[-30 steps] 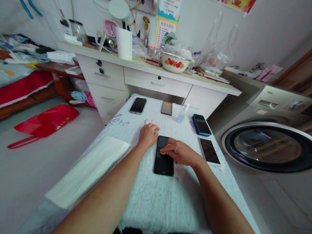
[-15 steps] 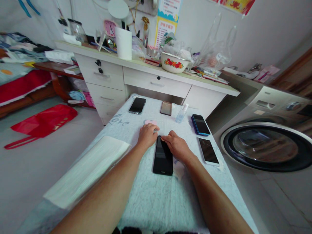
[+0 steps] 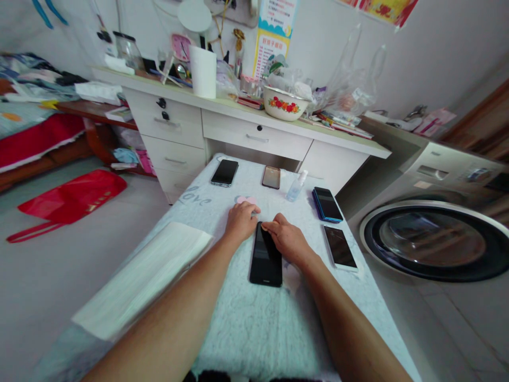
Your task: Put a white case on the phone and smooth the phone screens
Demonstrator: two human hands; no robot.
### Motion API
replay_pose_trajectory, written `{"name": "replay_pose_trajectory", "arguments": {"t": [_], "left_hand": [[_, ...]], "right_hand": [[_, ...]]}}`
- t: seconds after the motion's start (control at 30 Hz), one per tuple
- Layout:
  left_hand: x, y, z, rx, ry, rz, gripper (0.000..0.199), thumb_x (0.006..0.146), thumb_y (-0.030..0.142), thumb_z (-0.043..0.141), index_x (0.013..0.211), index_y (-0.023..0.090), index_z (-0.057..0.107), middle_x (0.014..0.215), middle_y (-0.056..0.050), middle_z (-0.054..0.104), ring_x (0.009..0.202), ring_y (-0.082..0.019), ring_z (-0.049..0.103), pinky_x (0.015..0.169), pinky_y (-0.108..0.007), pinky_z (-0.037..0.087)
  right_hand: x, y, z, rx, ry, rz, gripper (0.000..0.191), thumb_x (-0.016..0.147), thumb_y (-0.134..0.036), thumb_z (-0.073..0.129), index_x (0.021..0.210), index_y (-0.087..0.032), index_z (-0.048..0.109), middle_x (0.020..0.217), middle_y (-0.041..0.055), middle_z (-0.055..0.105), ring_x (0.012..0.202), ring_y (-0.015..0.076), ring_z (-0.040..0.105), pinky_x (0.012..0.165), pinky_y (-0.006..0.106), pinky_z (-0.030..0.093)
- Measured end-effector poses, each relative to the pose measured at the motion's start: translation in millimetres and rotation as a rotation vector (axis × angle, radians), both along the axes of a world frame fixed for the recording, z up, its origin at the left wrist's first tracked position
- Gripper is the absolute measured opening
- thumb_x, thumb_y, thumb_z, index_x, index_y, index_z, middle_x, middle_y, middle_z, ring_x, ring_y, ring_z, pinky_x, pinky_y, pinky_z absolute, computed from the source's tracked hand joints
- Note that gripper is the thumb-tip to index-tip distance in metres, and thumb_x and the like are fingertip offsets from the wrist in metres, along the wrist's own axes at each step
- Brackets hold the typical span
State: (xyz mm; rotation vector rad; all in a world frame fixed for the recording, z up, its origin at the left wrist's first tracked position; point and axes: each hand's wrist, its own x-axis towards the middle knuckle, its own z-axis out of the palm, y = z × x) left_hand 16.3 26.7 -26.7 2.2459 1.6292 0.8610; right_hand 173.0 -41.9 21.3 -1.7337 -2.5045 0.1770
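Observation:
A black smartphone (image 3: 265,265) lies face up on the cloth-covered table in front of me. My right hand (image 3: 289,237) rests over its upper right side, fingers bent and pressed together, with the tips on the top end of the screen. Whatever those fingertips may pinch is too small to make out. Just off the phone's upper left corner, my left hand (image 3: 240,220) sits with curled fingers. A small pale bit shows at its fingertips, but I cannot tell what it is.
Beyond my hands are a phone (image 3: 225,172), a phone case (image 3: 271,177) and a clear spray bottle (image 3: 296,187). To the right lie a blue-edged phone (image 3: 327,203) and a white phone (image 3: 340,248). Folded white paper (image 3: 147,278) is at left; a washing machine (image 3: 433,212) stands right.
My right fingers have shifted very slightly at the phone's top end. My left hand and the other things on the table have stayed put.

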Motion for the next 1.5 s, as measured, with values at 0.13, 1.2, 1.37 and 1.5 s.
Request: {"name": "replay_pose_trajectory", "arguments": {"t": [0.13, 1.2, 1.37, 1.5], "left_hand": [[0.5, -0.6, 0.0, 0.006, -0.005, -0.001, 0.024, 0.074, 0.013, 0.054, 0.092, 0.024, 0.066, 0.102, -0.003, 0.064, 0.101, -0.022, 0.055, 0.091, -0.037, 0.042], [1.3, -1.0, 0.7, -0.033, 0.039, -0.01, 0.017, 0.077, 0.029, 0.058, 0.091, 0.025, 0.067, 0.104, -0.002, 0.063, 0.101, -0.024, 0.054, 0.088, -0.037, 0.041], [1.2, -1.6, 0.9, -0.025, 0.033, -0.014, 0.018, 0.076, 0.029, 0.058, 0.091, 0.025, 0.067, 0.104, -0.003, 0.063, 0.1, -0.024, 0.054, 0.087, -0.038, 0.041], [1.1, -1.3, 0.1, -0.011, 0.031, -0.019, 0.018, 0.076, 0.028, 0.058, 0.091, 0.025, 0.067, 0.103, -0.003, 0.063, 0.099, -0.024, 0.055, 0.087, -0.038, 0.041]], "right_hand": [[-3.0, 4.7, -2.5, 0.006, -0.018, -0.033, 0.032, 0.098, -0.032, 0.031, 0.116, -0.028, 0.057, 0.102, 0.0036, 0.049, 0.08, 0.0116, 0.054, 0.067, 0.022, 0.037], [19.9, 0.0, 1.4, 0.007, -0.102, -0.165, 0.037, 0.098, -0.036, 0.028, 0.114, -0.029, 0.061, 0.1, 0.0033, 0.052, 0.084, 0.0133, 0.057, 0.068, 0.023, 0.036], [22.8, -2.3, 4.5, -0.005, -0.093, -0.172, 0.037, 0.098, -0.036, 0.029, 0.113, -0.027, 0.061, 0.099, 0.0039, 0.053, 0.084, 0.0132, 0.057, 0.07, 0.023, 0.036], [23.4, -5.0, 5.8, -0.001, -0.084, -0.174, 0.038, 0.098, -0.037, 0.027, 0.112, -0.027, 0.061, 0.099, 0.0041, 0.054, 0.081, 0.0132, 0.057, 0.068, 0.023, 0.035]]}}
